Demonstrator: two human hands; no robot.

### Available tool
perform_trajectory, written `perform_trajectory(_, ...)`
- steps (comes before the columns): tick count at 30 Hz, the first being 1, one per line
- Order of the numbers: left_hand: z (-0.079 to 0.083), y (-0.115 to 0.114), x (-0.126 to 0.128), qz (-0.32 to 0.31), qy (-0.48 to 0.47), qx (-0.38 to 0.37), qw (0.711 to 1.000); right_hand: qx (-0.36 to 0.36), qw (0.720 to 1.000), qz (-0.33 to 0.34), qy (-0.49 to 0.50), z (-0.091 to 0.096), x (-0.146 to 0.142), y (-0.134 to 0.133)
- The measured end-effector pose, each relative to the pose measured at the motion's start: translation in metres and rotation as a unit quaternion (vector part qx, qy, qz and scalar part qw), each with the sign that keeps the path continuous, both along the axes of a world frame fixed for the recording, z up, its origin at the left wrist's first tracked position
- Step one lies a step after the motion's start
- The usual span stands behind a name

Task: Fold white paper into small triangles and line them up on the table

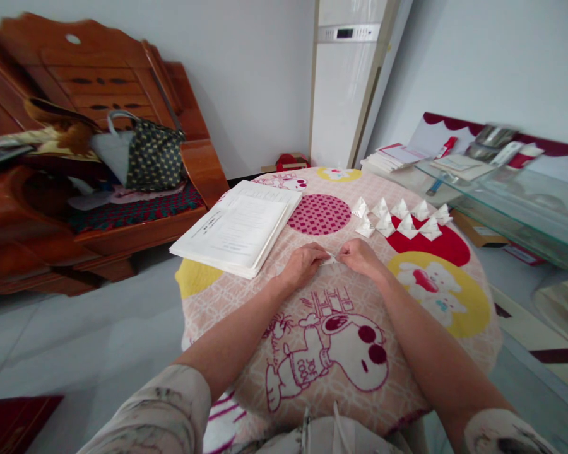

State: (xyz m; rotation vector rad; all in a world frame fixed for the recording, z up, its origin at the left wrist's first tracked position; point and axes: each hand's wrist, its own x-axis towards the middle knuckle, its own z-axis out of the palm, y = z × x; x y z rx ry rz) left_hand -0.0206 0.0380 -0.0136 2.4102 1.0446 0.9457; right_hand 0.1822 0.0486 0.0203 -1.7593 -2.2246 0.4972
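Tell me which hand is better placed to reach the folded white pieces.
Right, probably. Both hold the small paper, but the right hand lies nearer the folded white pieces; the left hand would have to cross over.

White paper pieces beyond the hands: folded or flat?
Folded: the white paper pieces stand as small triangular peaks on the tablecloth, none lying flat.
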Motion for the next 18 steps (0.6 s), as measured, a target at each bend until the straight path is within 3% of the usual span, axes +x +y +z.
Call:
perform_trajectory(8,0.0011,-0.0031,0.0006,0.005,0.077,0.026,0.997,0.006,0.999,-0.018,0.036,0.0007,0.0005,-0.0009)
perform_trajectory(13,0.0006,-0.0045,0.0021,0.011,0.081,0.021,0.996,-0.084,0.987,-0.056,0.123,0.0058,0.0032,-0.0035)
perform_trajectory(18,0.0028,-0.0055,0.0023,0.009,0.081,0.015,0.997,-0.038,0.994,-0.076,0.067,0.0073,-0.0056,-0.0070)
